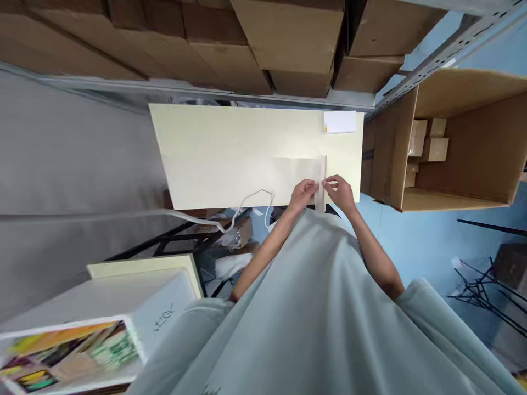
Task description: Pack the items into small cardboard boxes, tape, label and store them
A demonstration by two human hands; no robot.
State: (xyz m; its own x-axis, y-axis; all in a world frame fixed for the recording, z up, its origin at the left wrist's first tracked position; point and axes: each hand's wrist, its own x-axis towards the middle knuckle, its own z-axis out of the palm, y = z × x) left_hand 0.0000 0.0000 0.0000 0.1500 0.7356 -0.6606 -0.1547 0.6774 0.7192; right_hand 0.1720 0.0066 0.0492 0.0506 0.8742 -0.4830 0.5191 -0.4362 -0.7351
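On the cream tabletop lies a thin, translucent plastic sheet or bag, with a pale narrow strip along its right side. My left hand is at the left of this strip, fingers bent and pinched together at its edge. From the right, my right hand pinches the strip's other edge between thumb and forefinger. The strip's lower end hangs past the table's near edge, close to my light blue-green garment. A flat white stack or box rests at the table's far right corner.
Cardboard boxes fill a metal shelf above the table. To the right stands an open carton with several small boxes inside. A white cable loops over the near edge. At lower left is a white box with colourful packets.
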